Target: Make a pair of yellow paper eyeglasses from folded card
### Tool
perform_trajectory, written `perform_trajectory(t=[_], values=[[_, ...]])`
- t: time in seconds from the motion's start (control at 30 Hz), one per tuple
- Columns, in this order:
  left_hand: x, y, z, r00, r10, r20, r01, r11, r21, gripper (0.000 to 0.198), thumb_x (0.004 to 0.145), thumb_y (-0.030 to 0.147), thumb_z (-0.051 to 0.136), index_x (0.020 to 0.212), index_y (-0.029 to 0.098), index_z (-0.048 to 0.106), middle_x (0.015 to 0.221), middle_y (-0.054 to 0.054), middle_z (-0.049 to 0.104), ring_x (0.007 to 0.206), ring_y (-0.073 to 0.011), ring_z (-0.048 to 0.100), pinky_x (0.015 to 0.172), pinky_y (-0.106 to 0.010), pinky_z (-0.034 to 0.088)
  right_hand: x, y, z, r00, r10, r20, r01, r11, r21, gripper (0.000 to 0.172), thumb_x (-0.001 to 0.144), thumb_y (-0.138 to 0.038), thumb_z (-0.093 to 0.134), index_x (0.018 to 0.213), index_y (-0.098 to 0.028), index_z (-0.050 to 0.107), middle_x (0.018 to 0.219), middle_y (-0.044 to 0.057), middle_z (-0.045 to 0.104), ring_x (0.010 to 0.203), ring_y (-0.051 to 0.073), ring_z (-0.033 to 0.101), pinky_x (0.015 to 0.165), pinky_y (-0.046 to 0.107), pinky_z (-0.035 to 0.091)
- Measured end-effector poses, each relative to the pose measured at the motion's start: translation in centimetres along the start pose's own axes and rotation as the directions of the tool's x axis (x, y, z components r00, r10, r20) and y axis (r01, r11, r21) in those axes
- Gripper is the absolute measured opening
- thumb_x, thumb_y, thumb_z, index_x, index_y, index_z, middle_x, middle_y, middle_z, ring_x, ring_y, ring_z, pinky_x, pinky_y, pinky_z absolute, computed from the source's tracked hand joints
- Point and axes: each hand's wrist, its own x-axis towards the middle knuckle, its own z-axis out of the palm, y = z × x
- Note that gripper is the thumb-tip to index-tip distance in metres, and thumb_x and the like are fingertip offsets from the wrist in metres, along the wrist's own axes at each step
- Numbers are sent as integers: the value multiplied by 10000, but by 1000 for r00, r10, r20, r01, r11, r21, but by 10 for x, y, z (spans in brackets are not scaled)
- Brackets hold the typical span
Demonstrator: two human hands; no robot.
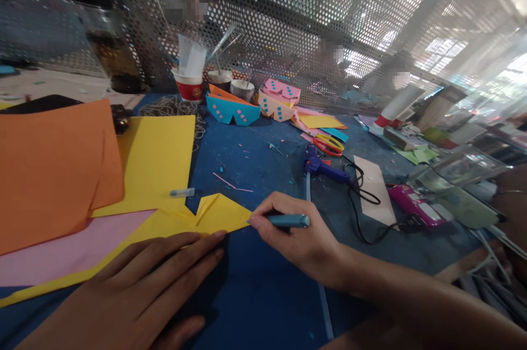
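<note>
A yellow paper cutout (224, 211) with a pointed right end and a folded notch lies on the blue table. My left hand (160, 278) rests flat along its lower edge, fingers stretched out. In my right hand (292, 234) is a blue-grey pen (288, 221), its tip at the cutout's right point. Beside the notch, a pen cap (182, 193) lies across the edge of a yellow sheet (160, 152). Orange sheets (53, 168) and a pink sheet (111, 240) lie to the left.
A purple glue gun (325, 167) with a black cord and scissors (329, 144) lie right of centre. Paper glasses (233, 109) and a red-white cup (189, 85) stand at the back. A jar (109, 48) stands back left. Another person's arm (510, 212) shows at the right.
</note>
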Motion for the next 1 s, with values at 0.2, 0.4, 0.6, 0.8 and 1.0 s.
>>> perform_trajectory(t=[0.2,0.4,0.6,0.8,1.0], values=[[-1,1,-1,1000,13,11,-13,1000,22,749,1068,611,576,1743,430,310,1586,81,675,1319,-268,684,1079,-412,499,0,0,0,1000,13,-9,-13,1000,-12,127,982,-264,712,862,-225,726,820,-29,723,729,120,639,717,240,484],[-1,0,-3,1000,28,13,-28,999,43,761,1081,596,549,1760,417,256,1607,101,654,1336,-248,672,1091,-400,499,0,0,2,1000,3,-16,-4,1000,-23,143,979,-265,710,844,-219,717,786,-31,712,706,116,630,705,242,483],[-2,-1,-2,1000,7,19,-7,999,32,720,1074,583,573,1736,437,333,1599,81,663,1331,-264,685,1082,-410,517,0,-1,-5,997,-34,-73,37,999,35,155,1044,-335,689,963,-219,753,829,-10,748,715,129,678,670,252,517],[-5,-2,1,1000,-6,19,6,1000,15,709,1062,592,598,1719,443,375,1587,72,675,1318,-261,699,1064,-403,540,2,-1,-24,975,-217,38,221,966,-133,169,1126,-316,616,1205,-247,748,1112,48,812,1020,194,758,894,328,558],[-4,-3,2,1000,0,15,0,1000,20,693,1069,600,586,1714,446,382,1589,79,673,1325,-262,690,1066,-415,530,6,7,-30,947,-187,260,284,864,-415,217,1076,-268,696,1285,-230,658,1242,86,771,1131,257,684,986,409,465]])
